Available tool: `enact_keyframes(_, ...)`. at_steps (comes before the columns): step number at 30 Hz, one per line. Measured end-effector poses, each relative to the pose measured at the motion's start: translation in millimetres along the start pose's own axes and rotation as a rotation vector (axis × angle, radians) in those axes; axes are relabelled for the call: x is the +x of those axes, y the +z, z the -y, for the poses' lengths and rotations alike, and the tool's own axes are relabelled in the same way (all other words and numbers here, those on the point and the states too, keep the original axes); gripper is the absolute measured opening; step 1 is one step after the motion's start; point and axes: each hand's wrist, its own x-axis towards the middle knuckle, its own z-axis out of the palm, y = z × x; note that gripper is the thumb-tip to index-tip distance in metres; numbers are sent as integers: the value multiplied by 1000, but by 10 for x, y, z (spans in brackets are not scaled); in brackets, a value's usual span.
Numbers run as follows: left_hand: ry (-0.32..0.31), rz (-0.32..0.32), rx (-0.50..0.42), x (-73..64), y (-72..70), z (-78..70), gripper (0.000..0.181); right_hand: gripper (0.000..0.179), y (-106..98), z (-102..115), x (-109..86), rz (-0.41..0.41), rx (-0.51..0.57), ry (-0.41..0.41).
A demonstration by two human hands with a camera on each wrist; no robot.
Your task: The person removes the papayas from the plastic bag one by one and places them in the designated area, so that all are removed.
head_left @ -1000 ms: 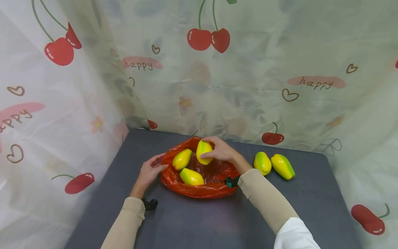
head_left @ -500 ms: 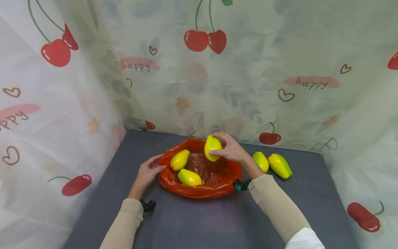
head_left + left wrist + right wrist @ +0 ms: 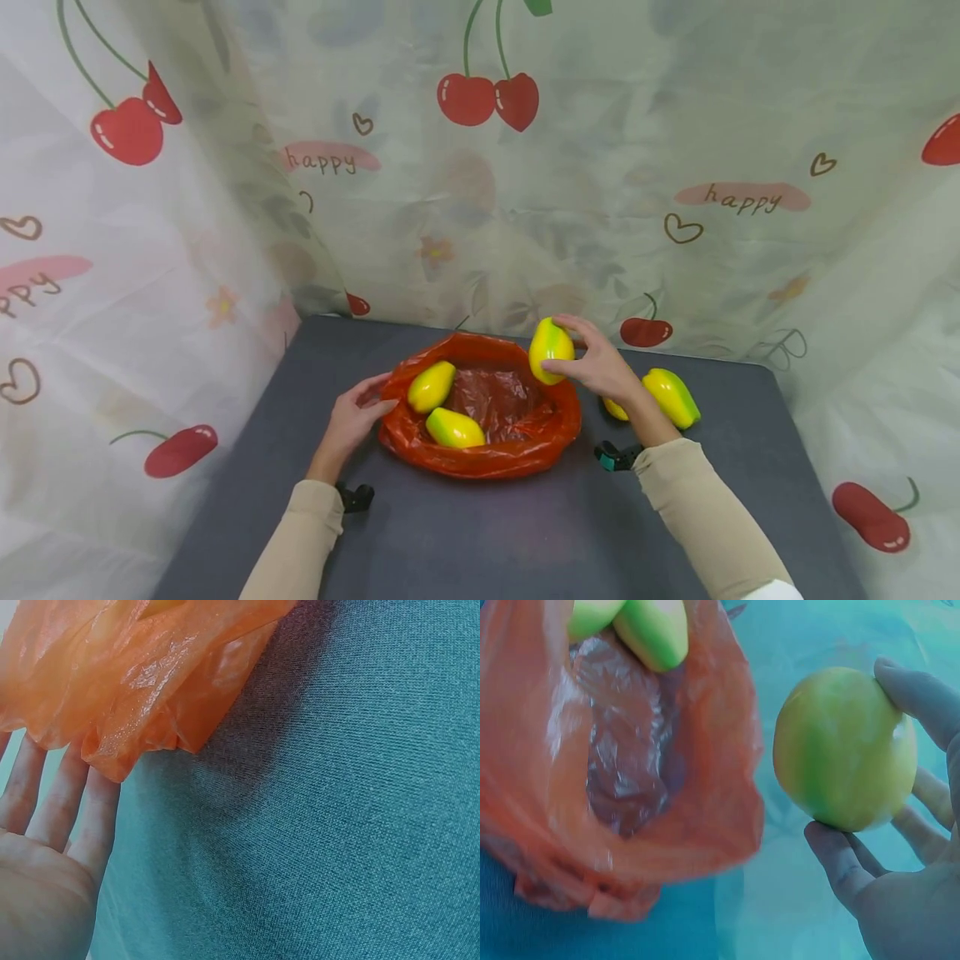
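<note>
A red plastic bag [image 3: 480, 462] lies with its mouth spread wide on the table, two glossy yellow-green papayas [image 3: 431, 387] inside at its left. My left hand [image 3: 351, 425] holds the bag's left rim, thumb over the edge; in the left wrist view its fingers [image 3: 64, 799] run straight up behind the plastic. Above the bag's far right rim, my right hand [image 3: 600, 367] grips another papaya [image 3: 550, 350] between thumb and fingertips. In the right wrist view this papaya [image 3: 844, 750] is apart from the bag [image 3: 712, 750].
Two more papayas lie on the dark grey table [image 3: 480, 542] right of the bag: one in plain sight [image 3: 672, 397], the other [image 3: 615, 409] mostly behind my right hand. A cherry-printed curtain [image 3: 585, 192] hangs along the table's back and sides.
My right hand has lifted the papaya from within the bag, carrying it up and right past the rim. Two papayas stay inside. My left hand keeps its place at the left rim.
</note>
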Motion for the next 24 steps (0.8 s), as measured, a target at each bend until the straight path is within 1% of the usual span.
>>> enact_keyframes(3,-3,-12,12,3,3,4,51,81,-79,-77,-64,-40,9,17)
enact_keyframes(7,-11,-31,30,13,13,-6,49,84,-158,-187,-154,-90,-12,55)
enact_keyframes(11,-22,-41,34,13,21,-28,48,85,-213,-279,-256,-112,-46,78)
enact_keyframes(18,-33,-56,56,10,31,-45,48,83,-337,-430,-479,-138,-39,65)
enact_keyframes(22,-52,-65,83,3,36,-59,48,84,-430,-511,-622,-176,-71,99)
enact_keyframes(24,-50,-70,93,1,35,-60,47,85,-474,-559,-690,-193,-88,119)
